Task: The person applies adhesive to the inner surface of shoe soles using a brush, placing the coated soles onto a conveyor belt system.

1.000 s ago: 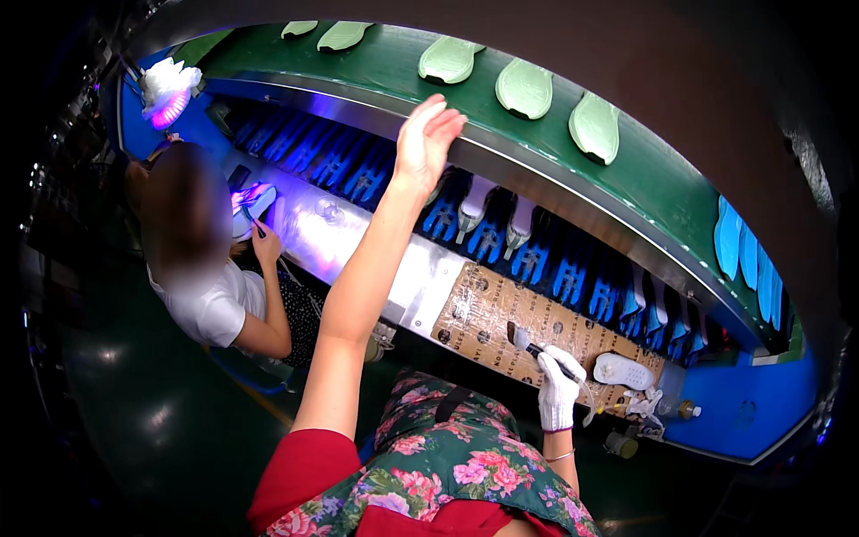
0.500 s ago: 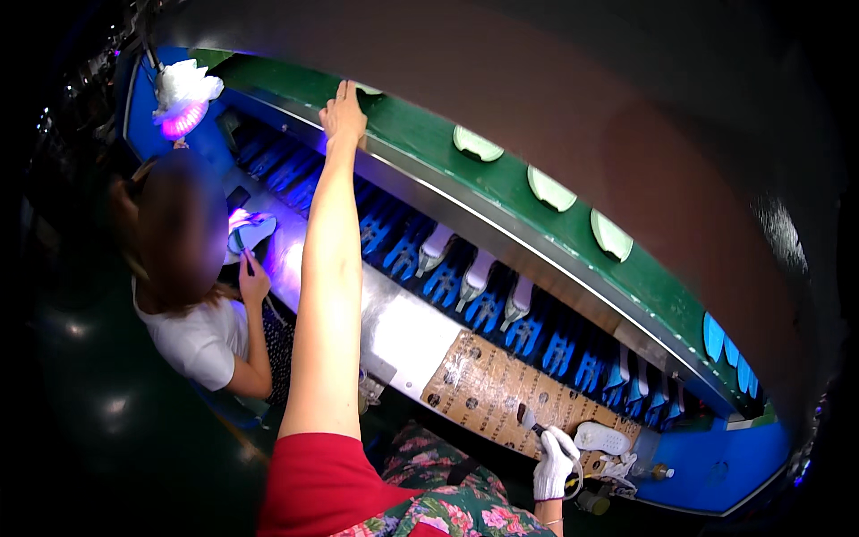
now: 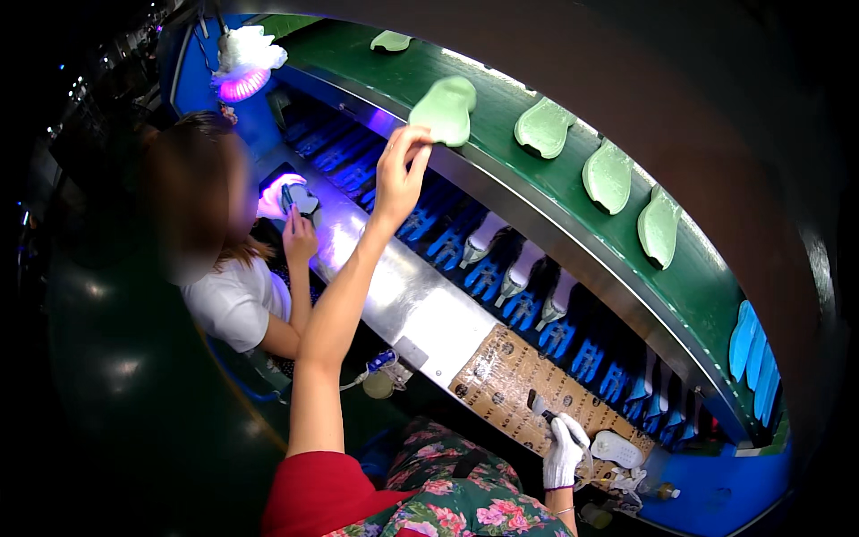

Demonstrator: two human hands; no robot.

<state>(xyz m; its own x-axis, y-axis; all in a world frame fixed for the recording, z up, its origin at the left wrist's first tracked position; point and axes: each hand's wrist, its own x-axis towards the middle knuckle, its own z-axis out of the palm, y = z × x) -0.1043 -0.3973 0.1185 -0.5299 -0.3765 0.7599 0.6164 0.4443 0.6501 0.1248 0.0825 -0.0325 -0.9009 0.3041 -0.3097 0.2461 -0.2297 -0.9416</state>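
Observation:
My bare left hand [image 3: 403, 174] pinches the edge of a pale green shoe sole [image 3: 445, 109] just above the near edge of the green belt [image 3: 488, 143]. Several similar soles [image 3: 607, 176] lie along that belt to the right. Low in the view, my gloved right hand [image 3: 562, 458] grips a brush [image 3: 540, 405] with a dark tip and a pale tube running from it. The brush is over a cardboard sheet [image 3: 501, 380] on the metal bench. Close to the right hand lies a white sole-shaped piece [image 3: 617, 449].
Blue soles [image 3: 752, 353] lie at the belt's right end. Beneath the belt runs a row of blue racks [image 3: 519, 309], some bearing shoe parts. At left, a co-worker [image 3: 237, 295] handles a piece under a lit, wrapped lamp [image 3: 246, 63]. A clear bottle [image 3: 664, 490] lies at lower right.
My left hand has come back from the far belt toward me and to the right, now with a green sole in it. My right hand still holds the brush.

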